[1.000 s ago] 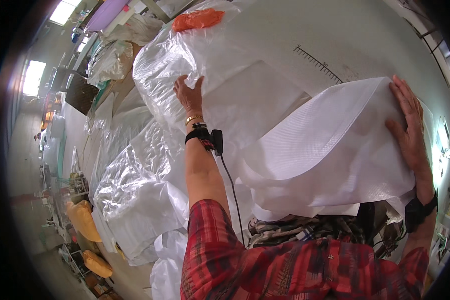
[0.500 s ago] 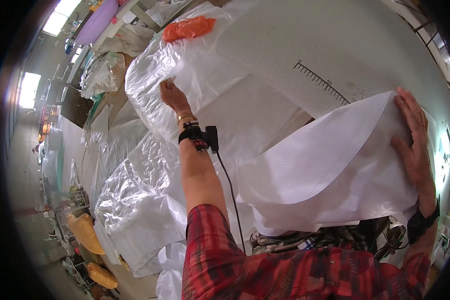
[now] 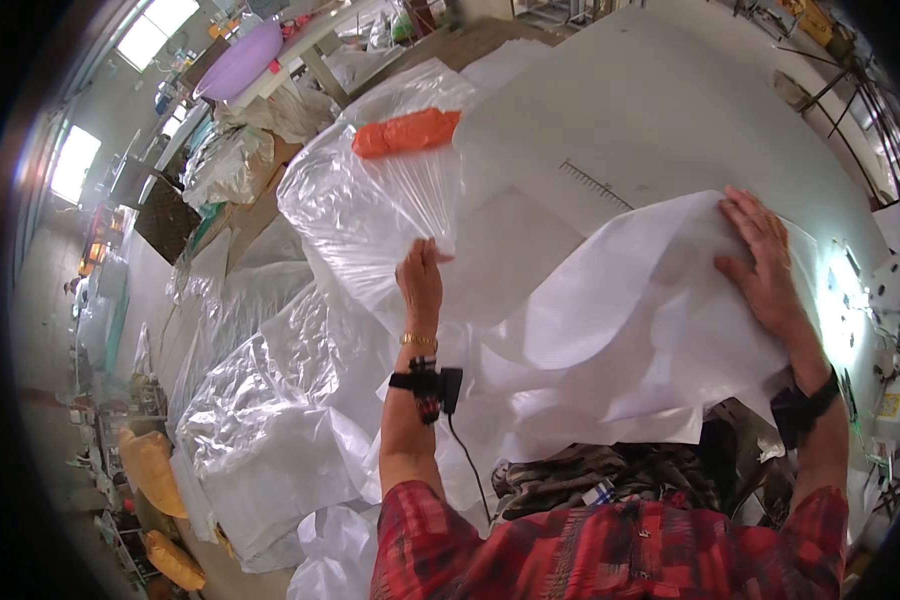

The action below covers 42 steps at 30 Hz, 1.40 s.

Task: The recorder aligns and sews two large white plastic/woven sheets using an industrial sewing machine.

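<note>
My left hand [image 3: 422, 285] is closed on the clear plastic sheeting [image 3: 355, 225], which is drawn into tight folds running up from the fist. On top of that plastic, beyond the hand, lies a crumpled orange plastic bundle [image 3: 407, 134]. My right hand [image 3: 765, 265], fingers spread, rests on the upper right edge of a white woven plastic sheet [image 3: 640, 330]. This sheet is bowed and curls over in front of my body, its lower edge near my lap. Both wrists wear black straps.
A pale worktable [image 3: 660, 110] with a printed scale [image 3: 598, 186] extends ahead. More clear plastic [image 3: 260, 430] hangs at the left. Farther off are a purple basin [image 3: 240, 60] and yellow bundles [image 3: 152, 470]. A bright lamp [image 3: 842, 290] shines at the right, near metal racks [image 3: 875, 110].
My left hand has pulled the clear plastic toward me and to the right, stretching it; the orange bundle has shifted on it. My right hand stays on the white sheet, which now bows more.
</note>
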Tool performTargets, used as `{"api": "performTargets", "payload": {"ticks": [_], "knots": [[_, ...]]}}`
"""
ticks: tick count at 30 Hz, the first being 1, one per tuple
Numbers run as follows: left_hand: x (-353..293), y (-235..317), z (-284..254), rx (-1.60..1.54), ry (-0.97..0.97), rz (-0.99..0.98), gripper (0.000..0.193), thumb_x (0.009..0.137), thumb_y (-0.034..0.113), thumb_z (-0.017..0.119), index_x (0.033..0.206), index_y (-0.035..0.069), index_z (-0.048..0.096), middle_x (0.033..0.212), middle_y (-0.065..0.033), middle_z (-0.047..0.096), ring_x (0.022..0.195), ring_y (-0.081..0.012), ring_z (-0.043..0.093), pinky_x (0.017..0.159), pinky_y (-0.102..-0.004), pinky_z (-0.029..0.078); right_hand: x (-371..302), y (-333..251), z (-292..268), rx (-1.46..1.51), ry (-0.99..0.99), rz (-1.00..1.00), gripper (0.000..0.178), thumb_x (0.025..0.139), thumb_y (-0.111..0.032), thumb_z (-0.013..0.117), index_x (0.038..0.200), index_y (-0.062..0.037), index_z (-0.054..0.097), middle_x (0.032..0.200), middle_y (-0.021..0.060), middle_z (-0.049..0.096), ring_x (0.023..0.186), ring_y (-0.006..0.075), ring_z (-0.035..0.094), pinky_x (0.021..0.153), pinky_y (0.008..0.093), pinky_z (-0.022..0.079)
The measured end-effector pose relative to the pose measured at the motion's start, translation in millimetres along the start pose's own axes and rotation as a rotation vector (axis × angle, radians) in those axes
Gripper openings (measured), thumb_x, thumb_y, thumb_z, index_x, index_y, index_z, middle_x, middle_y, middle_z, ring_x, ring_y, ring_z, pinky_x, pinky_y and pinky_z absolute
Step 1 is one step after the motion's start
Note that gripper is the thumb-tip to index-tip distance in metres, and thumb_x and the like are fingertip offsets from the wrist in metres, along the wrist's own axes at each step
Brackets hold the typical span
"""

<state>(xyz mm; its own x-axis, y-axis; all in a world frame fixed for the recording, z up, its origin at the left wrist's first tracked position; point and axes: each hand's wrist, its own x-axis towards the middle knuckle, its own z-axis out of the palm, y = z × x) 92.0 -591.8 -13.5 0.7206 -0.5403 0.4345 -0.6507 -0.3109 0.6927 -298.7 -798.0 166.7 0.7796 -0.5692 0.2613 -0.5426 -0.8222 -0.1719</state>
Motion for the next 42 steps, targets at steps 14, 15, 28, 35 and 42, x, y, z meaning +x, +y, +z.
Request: {"api": "performTargets", "payload": {"ticks": [14,15,28,35,42], "knots": [[-39.4,123.8,-57.2,-0.035,0.017,0.026,0.019,0.094,0.019,0.047,0.084,0.010,0.060,0.063,-0.0066,0.065,0.063,-0.0286,0.066,0.062,-0.0399,0.049,-6.8,8.8,16.5,0.019,0.172,-0.071,0.045,0.090,-0.034,0.062,0.121,-0.0023,0.060,0.133,0.0123,0.054,0.126,0.0291,0.047,0.108,0.0401,0.033],[-50.8,152.6,-61.0,-0.085,0.073,0.073,0.014,0.092,0.014,0.049,0.082,0.008,0.056,0.063,-0.0077,0.065,0.061,-0.0279,0.066,0.059,-0.0381,0.049,-4.5,11.6,15.7,-0.008,0.141,-0.059,0.044,0.090,-0.033,0.062,0.122,-0.0021,0.059,0.134,0.0128,0.054,0.127,0.0293,0.047,0.108,0.0397,0.033],[-118.1,340.6,-143.0,-0.175,-0.081,0.562,0.017,0.090,0.009,0.061,0.077,0.001,0.054,0.064,-0.0174,0.049,0.052,-0.0350,0.047,0.047,-0.0350,0.038,-80.1,-109.9,-67.6,0.543,0.243,-0.506,0.074,0.078,-0.032,0.076,0.139,-0.0045,0.043,0.144,0.0174,0.041,0.135,0.0341,0.035,0.113,0.0434,0.025],[-136.2,420.9,-215.8,-0.137,0.120,0.843,0.007,0.083,0.008,0.068,0.086,0.002,0.068,0.078,-0.0061,0.068,0.065,-0.0142,0.063,0.060,-0.0274,0.048,-159.6,-133.0,-27.7,0.879,-0.085,-0.435,0.016,0.089,-0.017,0.062,0.096,-0.0022,0.063,0.089,0.0131,0.064,0.093,0.0292,0.060,0.103,0.0440,0.034],[-29.7,395.9,-239.5,-0.167,0.017,0.596,0.024,0.095,0.013,0.058,0.076,-0.002,0.056,0.066,0.0062,0.043,0.061,-0.0038,0.034,0.052,-0.0221,0.027,-264.8,-71.3,-142.7,1.679,-0.081,0.143,0.003,0.085,-0.002,0.067,0.087,-0.0010,0.065,0.077,0.0075,0.068,0.070,0.0170,0.067,0.063,0.0280,0.053]]}}
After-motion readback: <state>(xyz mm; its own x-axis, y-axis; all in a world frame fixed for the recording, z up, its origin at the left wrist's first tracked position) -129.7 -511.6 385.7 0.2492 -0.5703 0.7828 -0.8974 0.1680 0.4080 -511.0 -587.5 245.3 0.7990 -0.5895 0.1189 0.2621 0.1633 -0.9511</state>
